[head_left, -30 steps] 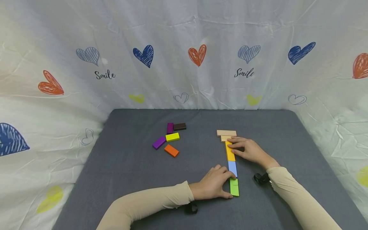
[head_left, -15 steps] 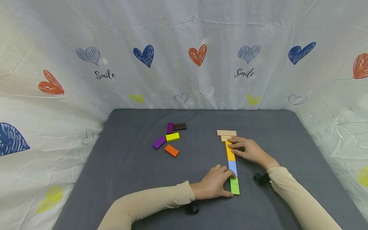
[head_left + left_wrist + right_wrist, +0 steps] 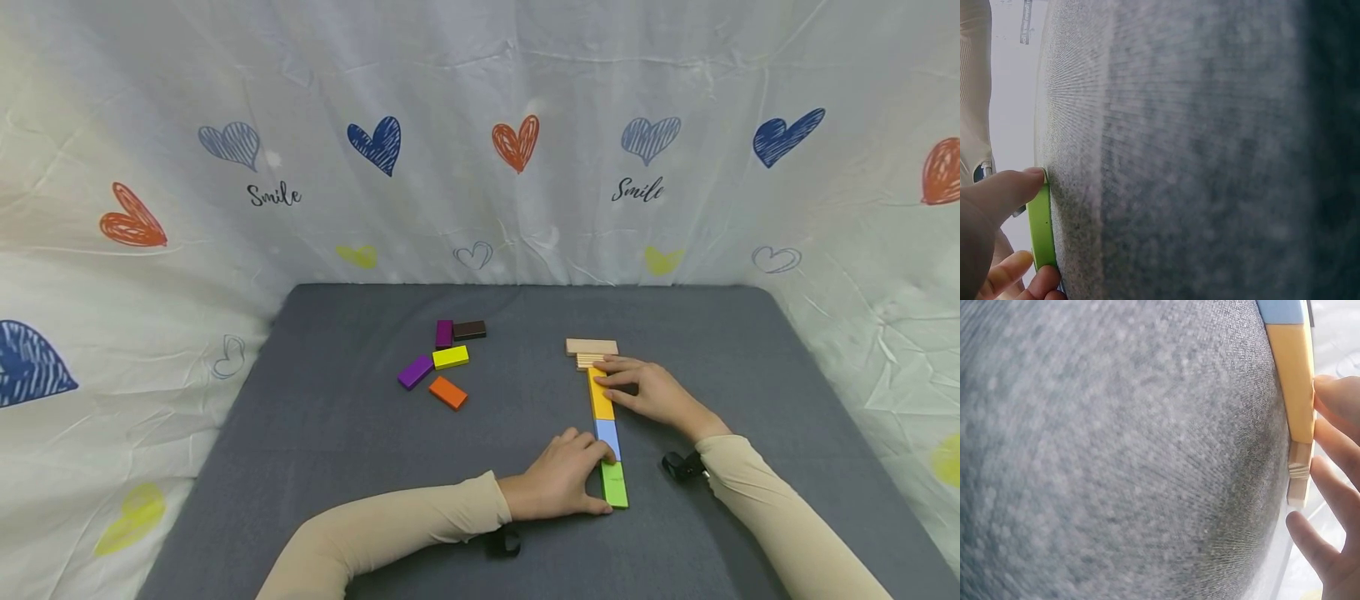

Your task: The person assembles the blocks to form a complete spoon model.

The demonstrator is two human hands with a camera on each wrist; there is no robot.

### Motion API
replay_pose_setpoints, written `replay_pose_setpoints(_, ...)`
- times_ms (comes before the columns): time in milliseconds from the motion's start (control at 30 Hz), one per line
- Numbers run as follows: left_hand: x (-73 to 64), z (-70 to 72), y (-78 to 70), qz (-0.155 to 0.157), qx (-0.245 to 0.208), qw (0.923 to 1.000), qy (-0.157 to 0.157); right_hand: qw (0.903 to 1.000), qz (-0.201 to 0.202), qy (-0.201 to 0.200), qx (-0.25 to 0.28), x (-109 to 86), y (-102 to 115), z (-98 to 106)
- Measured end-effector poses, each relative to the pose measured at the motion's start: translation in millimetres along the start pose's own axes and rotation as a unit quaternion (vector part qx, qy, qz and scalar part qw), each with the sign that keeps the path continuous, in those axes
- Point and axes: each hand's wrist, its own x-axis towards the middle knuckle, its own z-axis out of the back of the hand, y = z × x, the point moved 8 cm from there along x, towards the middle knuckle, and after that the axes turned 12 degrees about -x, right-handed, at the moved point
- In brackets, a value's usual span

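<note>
A straight row of flat wooden blocks lies on the grey table. At its near end my left hand (image 3: 557, 479) pinches a green block (image 3: 615, 485) lengthwise, thumb at the near end and fingers at the far end; the left wrist view also has this green block (image 3: 1041, 228). Beyond it come a blue block (image 3: 607, 437) and an orange-yellow block (image 3: 601, 400). Fingertips of my right hand (image 3: 651, 393) rest on the orange-yellow block (image 3: 1294, 381) and reach toward the striped natural-wood piece (image 3: 588, 362). A plain natural-wood block (image 3: 591, 347) lies crosswise at the far end.
Left of the row lie loose blocks: dark purple (image 3: 444, 334), black-brown (image 3: 469, 330), yellow (image 3: 450, 357), violet (image 3: 416, 372) and orange (image 3: 447, 392). A white curtain (image 3: 480, 208) printed with hearts hangs behind the grey table (image 3: 375, 450).
The green block has slid slightly away from me and to the right against the blue block, with my left hand on it. My right hand stays in place.
</note>
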Motion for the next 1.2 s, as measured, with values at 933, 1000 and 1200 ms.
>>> replay_pose_setpoints(933, 2.4, -1.9, 2.5, 0.029, 0.005, 0.9995, -0.005, 0.9999, -0.006, 0.011, 0.002, 1.0, -0.8, -0.7)
replay_pose_setpoints(1000, 2.4, -1.7, 2.8, 0.029, 0.001, 0.9996, -0.005, 0.9999, -0.006, 0.01, 0.004, 0.8, -0.8, -0.3)
replay_pose_setpoints(1200, 0.6, 1.1, 7.8, 0.031, -0.041, 0.9987, 0.006, 1.0, -0.001, 0.001, 0.004, -0.2, 0.2, 0.3)
